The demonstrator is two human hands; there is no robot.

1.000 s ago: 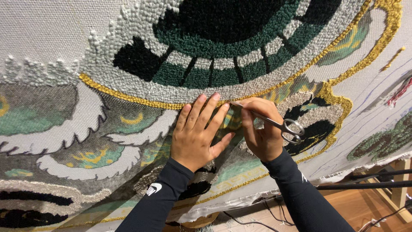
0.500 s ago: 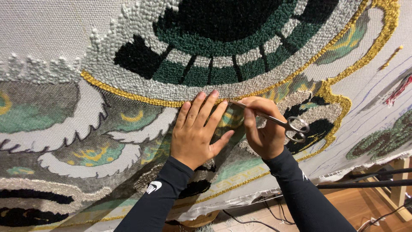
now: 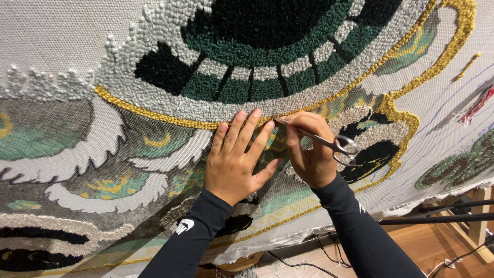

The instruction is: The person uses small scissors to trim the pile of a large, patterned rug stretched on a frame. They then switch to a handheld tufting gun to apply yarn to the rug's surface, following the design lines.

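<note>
A large tufted rug (image 3: 154, 56) hangs stretched in front of me, with grey, dark green, black and gold yarn areas. My left hand (image 3: 237, 159) lies flat on it, fingers together, fingertips at the gold outline (image 3: 154, 114). My right hand (image 3: 309, 152) grips small metal scissors (image 3: 329, 142), their tips touching the pile just right of my left fingertips and their ring handles sticking out to the right. Both arms wear dark long sleeves.
Below the rug's lower edge show a wooden floor (image 3: 437, 252), a wooden frame leg (image 3: 476, 226), a black bar (image 3: 442, 220) and loose cables (image 3: 293, 262). A red yarn patch (image 3: 476, 105) sits at the rug's right side.
Both hands have stayed at the same spot on the gold outline; the scissors shifted only slightly in my right hand.
</note>
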